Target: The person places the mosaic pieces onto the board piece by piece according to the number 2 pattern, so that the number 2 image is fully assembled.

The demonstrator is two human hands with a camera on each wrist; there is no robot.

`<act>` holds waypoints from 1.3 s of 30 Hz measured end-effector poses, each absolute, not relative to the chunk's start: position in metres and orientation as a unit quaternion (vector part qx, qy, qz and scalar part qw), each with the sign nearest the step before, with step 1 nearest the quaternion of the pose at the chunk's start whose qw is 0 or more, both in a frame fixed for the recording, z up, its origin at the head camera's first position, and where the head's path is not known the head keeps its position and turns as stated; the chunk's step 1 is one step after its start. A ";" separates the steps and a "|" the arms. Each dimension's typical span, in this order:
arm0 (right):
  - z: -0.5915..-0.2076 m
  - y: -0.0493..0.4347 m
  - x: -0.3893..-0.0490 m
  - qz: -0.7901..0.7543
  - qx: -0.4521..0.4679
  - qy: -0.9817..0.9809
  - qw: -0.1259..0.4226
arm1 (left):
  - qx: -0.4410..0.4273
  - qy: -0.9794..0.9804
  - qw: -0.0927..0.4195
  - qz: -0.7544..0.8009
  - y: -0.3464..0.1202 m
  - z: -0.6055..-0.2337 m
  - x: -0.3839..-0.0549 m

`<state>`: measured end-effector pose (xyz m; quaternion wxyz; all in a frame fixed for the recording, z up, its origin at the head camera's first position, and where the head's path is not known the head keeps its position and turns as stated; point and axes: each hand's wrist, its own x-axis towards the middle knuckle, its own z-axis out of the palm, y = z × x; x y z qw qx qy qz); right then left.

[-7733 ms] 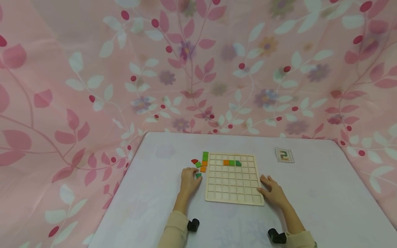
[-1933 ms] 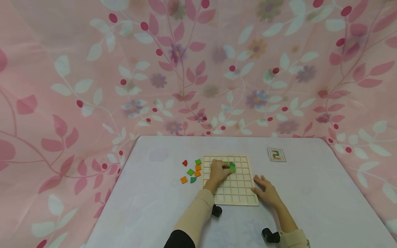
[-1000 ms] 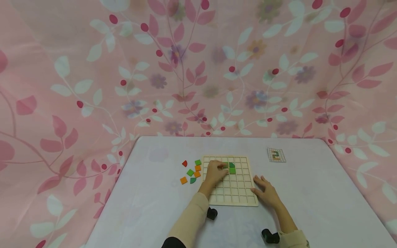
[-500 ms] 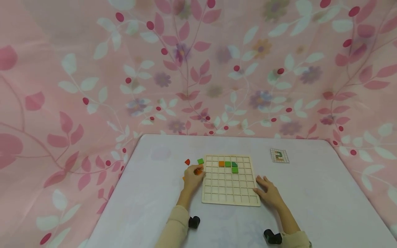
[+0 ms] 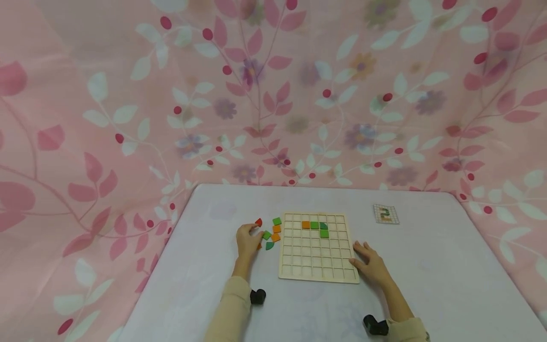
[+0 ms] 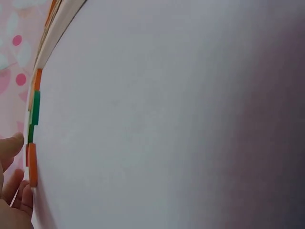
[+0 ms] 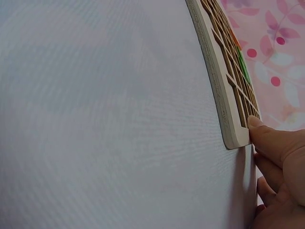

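Observation:
My left hand is over the loose tiles left of the board, thumb and fingers apart, nothing seen between them. Its fingertips are by a red quarter-round tile. An orange tile stands out beside the fingers in the left wrist view; in the head view the hand partly covers it. The wooden grid board carries an orange square, a green square and a dark green quarter-round in a row, with another green square below. My right hand rests its thumb on the board's right edge.
Near the board's left edge lie a green square, orange squares, a tilted green square and a dark green quarter-round. A small pattern card lies at the back right of the white table.
My left hand has left the board and moved left past the orange squares to the outer tiles. A green square now sits below the dark green quarter-round. My right hand stays put.

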<state>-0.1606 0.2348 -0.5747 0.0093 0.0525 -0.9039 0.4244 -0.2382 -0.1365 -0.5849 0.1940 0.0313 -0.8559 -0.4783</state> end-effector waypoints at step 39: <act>-0.577 0.236 -0.161 0.411 0.043 -0.910 -0.008 | -0.078 -0.917 0.168 -0.355 -0.120 -0.587 -0.243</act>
